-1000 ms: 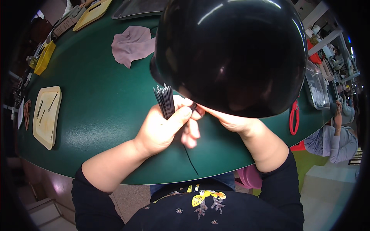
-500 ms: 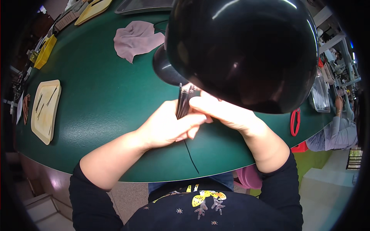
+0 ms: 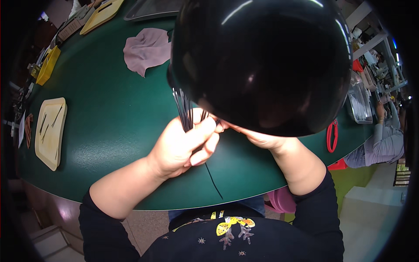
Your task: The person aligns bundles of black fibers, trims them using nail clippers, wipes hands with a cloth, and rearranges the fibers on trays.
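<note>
A bundle of thin black strands, like cut wires (image 3: pixel 184 111), stands up out of my left hand (image 3: pixel 174 146), whose fingers are closed around it. One single black strand (image 3: pixel 214 183) runs from below that hand toward the table's front edge. My right hand (image 3: pixel 262 139) reaches in from the right, partly hidden beneath a big glossy black dome, apparently a lamp shade (image 3: pixel 266 74). Its fingertips meet close to my left thumb, seemingly pinched together; what lies between them is too hidden to make out. Bright light falls on both hands.
On the green table (image 3: pixel 109 131), a cream tray (image 3: pixel 52 144) with several dark strands lies left. A pinkish cloth (image 3: pixel 146 50) sits toward the back, near a dark tray (image 3: pixel 152 11). Red-handled pliers or cutters (image 3: pixel 332 136) rest right. A person (image 3: pixel 384 139) works beyond.
My left hand has shifted left and slightly down; its strands now fan out. My right hand has slid further under the dome, away from the bundle's top. The view has shifted slightly.
</note>
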The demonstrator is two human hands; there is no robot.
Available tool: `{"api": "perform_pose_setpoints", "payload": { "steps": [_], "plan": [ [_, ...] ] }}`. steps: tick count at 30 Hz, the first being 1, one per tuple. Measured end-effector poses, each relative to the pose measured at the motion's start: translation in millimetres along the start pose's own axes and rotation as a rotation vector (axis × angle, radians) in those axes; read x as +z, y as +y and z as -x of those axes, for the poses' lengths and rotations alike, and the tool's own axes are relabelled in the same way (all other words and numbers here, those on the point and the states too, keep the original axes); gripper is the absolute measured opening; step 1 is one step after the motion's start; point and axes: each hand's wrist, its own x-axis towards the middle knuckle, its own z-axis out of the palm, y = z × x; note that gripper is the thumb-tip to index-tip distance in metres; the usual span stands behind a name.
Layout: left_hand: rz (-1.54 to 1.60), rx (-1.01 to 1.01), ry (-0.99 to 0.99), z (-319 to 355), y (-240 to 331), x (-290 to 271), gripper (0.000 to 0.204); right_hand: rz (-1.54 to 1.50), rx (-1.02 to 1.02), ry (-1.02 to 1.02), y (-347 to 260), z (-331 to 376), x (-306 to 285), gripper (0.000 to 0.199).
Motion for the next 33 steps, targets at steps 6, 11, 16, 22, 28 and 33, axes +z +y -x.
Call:
{"api": "perform_pose_setpoints", "payload": {
  "steps": [6,11,16,22,28,33],
  "plan": [
    [-0.258,0.104,0.115,-3,-5,0,0.022,-0.130,-0.096,0.192,13,-6,6,0.030],
    [-0.346,0.110,0.129,0,-3,2,0.023,-0.049,-0.125,0.209,6,-4,-1,0.024],
    [-0.405,0.112,0.175,3,-4,5,0.023,-0.364,-0.075,0.039,13,1,-14,0.026],
    [-0.524,0.146,0.249,2,-3,7,0.023,-0.263,-0.047,0.218,-7,-11,10,0.021],
    [-0.615,0.213,0.265,1,-5,8,0.022,-0.007,-0.135,0.203,0,-7,-1,0.020],
    [-0.641,0.182,0.270,2,-7,6,0.020,0.055,-0.344,0.274,-7,-16,3,0.029]
  ]
}}
